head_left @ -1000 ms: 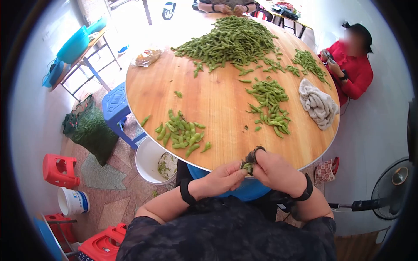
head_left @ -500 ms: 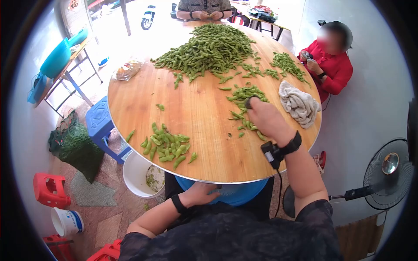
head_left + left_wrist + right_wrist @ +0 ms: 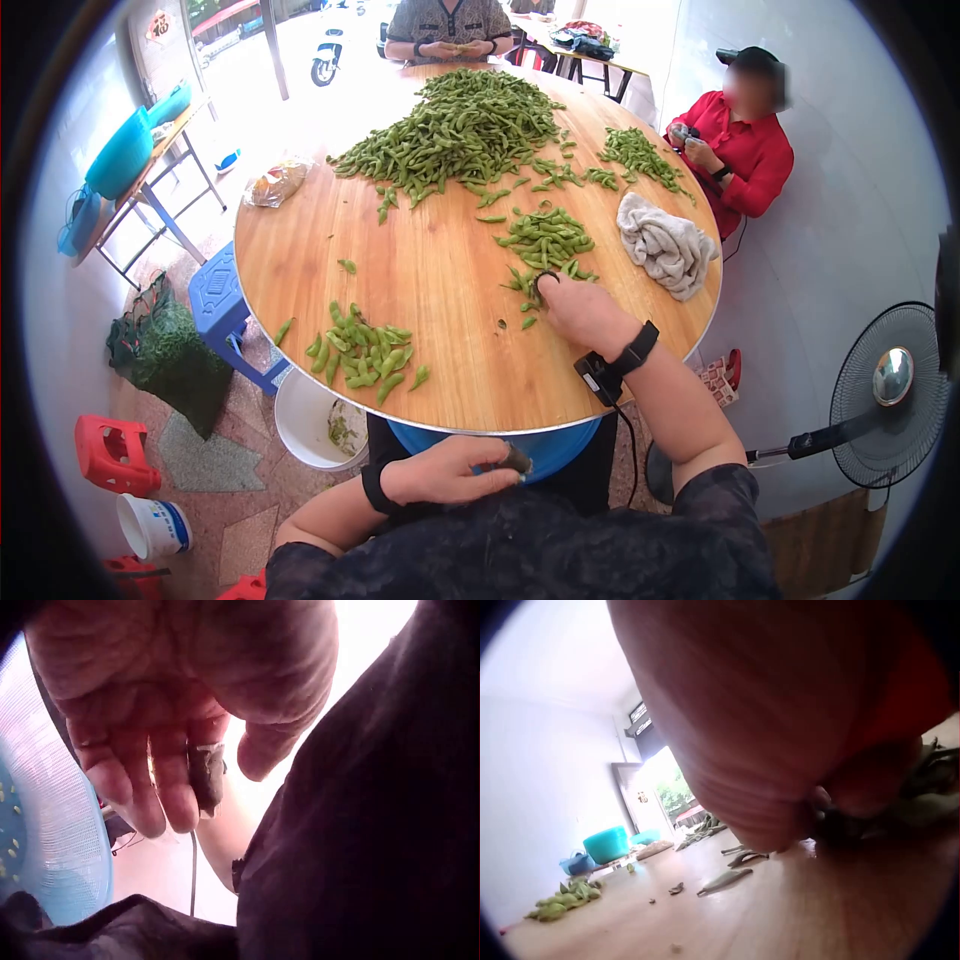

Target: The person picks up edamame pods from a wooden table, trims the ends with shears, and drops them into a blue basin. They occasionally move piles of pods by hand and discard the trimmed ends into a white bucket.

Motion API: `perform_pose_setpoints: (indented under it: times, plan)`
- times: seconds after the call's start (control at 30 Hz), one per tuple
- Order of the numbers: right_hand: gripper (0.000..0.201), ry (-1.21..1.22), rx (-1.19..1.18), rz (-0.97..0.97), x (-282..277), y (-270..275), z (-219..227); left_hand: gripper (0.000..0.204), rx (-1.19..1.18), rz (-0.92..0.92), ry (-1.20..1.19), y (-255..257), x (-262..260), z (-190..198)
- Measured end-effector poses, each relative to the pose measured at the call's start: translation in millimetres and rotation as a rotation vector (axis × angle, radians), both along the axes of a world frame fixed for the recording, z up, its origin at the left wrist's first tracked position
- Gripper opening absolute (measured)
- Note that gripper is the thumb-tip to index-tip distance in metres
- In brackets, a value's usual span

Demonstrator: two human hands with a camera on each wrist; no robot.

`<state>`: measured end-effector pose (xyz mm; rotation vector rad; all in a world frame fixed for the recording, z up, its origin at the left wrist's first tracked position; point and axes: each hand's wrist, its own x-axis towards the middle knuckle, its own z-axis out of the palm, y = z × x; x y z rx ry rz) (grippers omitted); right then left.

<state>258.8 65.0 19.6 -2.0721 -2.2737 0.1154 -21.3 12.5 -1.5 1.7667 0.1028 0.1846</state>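
Note:
On the round wooden table [image 3: 450,320], my right hand [image 3: 590,315] is at the near end of a small pile of green edamame pods [image 3: 545,238]. Its fingers curl down and grip pods at the tabletop, and the palm hides most of this in the right wrist view. A dark cover wraps one right fingertip. Over my lap, the left hand [image 3: 450,470] is held loosely with nothing in it. A dark cover [image 3: 206,778] also wraps its index finger. Below the table edge is a blue mesh basket [image 3: 75,847] with loose beans inside.
A big edamame heap [image 3: 460,130] lies at the far side, with another pod group [image 3: 365,350] near left. A crumpled towel [image 3: 665,245] lies right. A white bucket [image 3: 300,420] stands below the left edge. People sit across and at right; a fan [image 3: 890,380] stands right.
My right hand left the left hand at the table edge, reached into the small pile, then drew back toward its near end. The left hand dropped to my lap, then rose slightly.

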Motion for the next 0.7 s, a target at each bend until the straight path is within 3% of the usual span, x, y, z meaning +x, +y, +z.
perform_pose_setpoints:
  times: [0.1, 0.13, 0.17, 0.2, 0.23, 0.27, 0.3, 0.37, 0.4, 0.53, 0.63, 0.7]
  plan:
    - [0.016, 0.145, 0.089, -0.017, 8, -13, -5, 0.026, -0.302, 0.206, 0.043, 0, 6, -9]
    - [0.017, 0.297, 0.112, -0.009, 10, -17, -3, 0.026, -0.304, 0.206, 0.044, 1, 10, -8]
    - [0.018, 0.450, 0.134, -0.002, 10, -20, -1, 0.026, -0.396, 0.341, -0.002, 3, 18, -5]
    - [0.018, 0.456, 0.127, -0.002, 5, -26, 7, 0.027, -0.489, 0.477, -0.045, 3, 26, -2]
    - [0.020, 0.895, -0.058, -0.079, -6, -35, 18, 0.027, -0.496, 0.480, -0.035, 3, 36, 0]
    - [0.022, 1.329, -0.251, -0.160, -16, -42, 27, 0.026, -0.664, 0.593, -0.084, 3, 47, 2]
    - [0.022, 1.333, -0.252, -0.154, -26, -48, 32, 0.026, -0.823, 0.706, -0.142, 6, 55, 4]
    - [0.023, 1.498, -0.177, -0.095, -45, -60, 33, 0.023, -0.838, 0.617, -0.165, 13, 62, 3]
    - [0.023, 1.500, -0.178, -0.086, -48, -63, 30, 0.021, -0.860, 0.519, -0.183, 16, 64, 1]
    - [0.024, 1.512, -0.179, -0.051, -55, -75, 24, 0.016, -0.846, 0.542, -0.178, 14, 58, -15]
    - [0.014, 1.357, -0.074, -0.069, -56, -80, 20, 0.015, -0.769, 0.544, -0.039, 15, 48, -17]
    - [0.008, 1.113, -0.012, -0.071, -46, -81, 15, 0.016, -0.729, 0.584, -0.042, 14, 45, -10]
